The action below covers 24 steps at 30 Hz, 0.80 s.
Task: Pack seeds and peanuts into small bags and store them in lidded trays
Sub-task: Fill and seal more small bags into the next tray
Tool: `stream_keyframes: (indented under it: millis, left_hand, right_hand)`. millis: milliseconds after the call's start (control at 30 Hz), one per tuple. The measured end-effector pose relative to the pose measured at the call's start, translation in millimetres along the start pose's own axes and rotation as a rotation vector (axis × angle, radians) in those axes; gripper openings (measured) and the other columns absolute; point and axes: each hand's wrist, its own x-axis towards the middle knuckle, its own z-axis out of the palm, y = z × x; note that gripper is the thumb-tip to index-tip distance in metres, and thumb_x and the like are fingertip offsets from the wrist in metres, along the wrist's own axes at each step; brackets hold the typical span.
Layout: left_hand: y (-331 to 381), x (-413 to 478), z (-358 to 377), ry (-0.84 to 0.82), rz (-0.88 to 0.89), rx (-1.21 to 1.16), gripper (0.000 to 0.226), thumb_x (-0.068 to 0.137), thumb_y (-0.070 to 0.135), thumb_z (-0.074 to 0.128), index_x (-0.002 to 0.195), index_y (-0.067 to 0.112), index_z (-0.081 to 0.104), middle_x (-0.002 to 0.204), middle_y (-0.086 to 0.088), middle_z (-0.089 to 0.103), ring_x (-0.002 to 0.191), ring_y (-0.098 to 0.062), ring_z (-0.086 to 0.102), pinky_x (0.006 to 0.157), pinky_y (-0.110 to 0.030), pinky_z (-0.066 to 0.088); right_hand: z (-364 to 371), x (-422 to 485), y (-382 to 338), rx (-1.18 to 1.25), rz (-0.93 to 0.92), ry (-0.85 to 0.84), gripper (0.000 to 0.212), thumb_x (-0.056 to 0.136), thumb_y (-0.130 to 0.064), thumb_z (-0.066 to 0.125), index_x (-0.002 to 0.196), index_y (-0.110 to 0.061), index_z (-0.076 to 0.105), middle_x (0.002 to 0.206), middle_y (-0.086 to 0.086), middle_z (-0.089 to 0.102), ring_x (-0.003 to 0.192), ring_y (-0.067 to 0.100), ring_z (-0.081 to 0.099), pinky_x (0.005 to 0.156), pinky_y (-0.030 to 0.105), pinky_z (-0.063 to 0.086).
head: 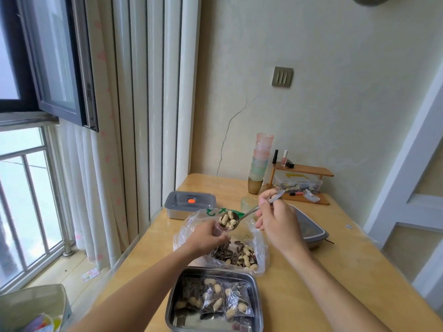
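Spoon of peanuts held up at a small bag

Peanuts (pixel 229 220) fill the round end of a metal spoon (pixel 249 213). The right hand (pixel 278 219) pinches the spoon's handle with its fingers curled round it. The full end sits right at the top of a small bag (pixel 219 230). The left hand (pixel 208 236) grips that bag, and its fingers hide most of it. Both hands are up over a big plastic bag (pixel 261 250) in the middle of the table (pixel 311 271). This big bag lies open, with striped seeds (pixel 225 251) and more peanuts inside.

Near the person sits an open metal tray (pixel 259 307). A few packed bags (pixel 227 300) of seeds and peanuts lie in it, side by side. Far on the left is a shut tray (pixel 189 213), and its clear lid has an orange dot. Another lidded tray (pixel 314 232) sits to the right, partly hidden behind the right hand.

At the far end of the table stands a tall stack of cups (pixel 260 161). Just to their right is a little wooden shelf (pixel 304 170) with small bottles on top. A window and long curtains are on the left.
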Motion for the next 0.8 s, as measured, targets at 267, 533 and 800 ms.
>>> stream_keyframes:
  millis: [267,533,800]
  left_hand:
    - [3,2,5,0.082,-0.045,-0.178,0.028,0.089,0.038,0.078,0.106,0.023,0.06,0.102,0.0,0.072,0.095,-0.016,0.069,0.081,-0.031,0.058]
    - [6,0,6,0.098,-0.039,-0.237,0.036,0.09,0.036,0.078,0.117,0.017,0.062,0.103,0.001,0.072,0.093,-0.015,0.069,0.077,-0.027,0.058]
    - [4,-1,5,0.11,-0.03,-0.23,0.03,0.088,0.037,0.079,0.107,0.021,0.061,0.096,-0.002,0.073,0.088,-0.018,0.071,0.083,-0.039,0.059]
  right_hand:
    - [5,-7,-7,-0.138,-0.315,-0.148,0.011,0.109,-0.02,0.043,0.104,-0.02,0.054,0.08,-0.007,0.058,0.064,0.014,0.062,0.075,0.039,0.053]
    - [7,-10,-5,-0.102,-0.386,-0.045,0.024,0.107,-0.033,0.034,0.105,-0.018,0.054,0.089,-0.003,0.06,0.066,0.014,0.061,0.065,0.039,0.051]
    - [6,-13,-4,-0.127,-0.415,-0.09,0.015,0.107,-0.026,0.04,0.104,-0.02,0.052,0.088,-0.004,0.059,0.065,0.016,0.061,0.064,0.038,0.049]
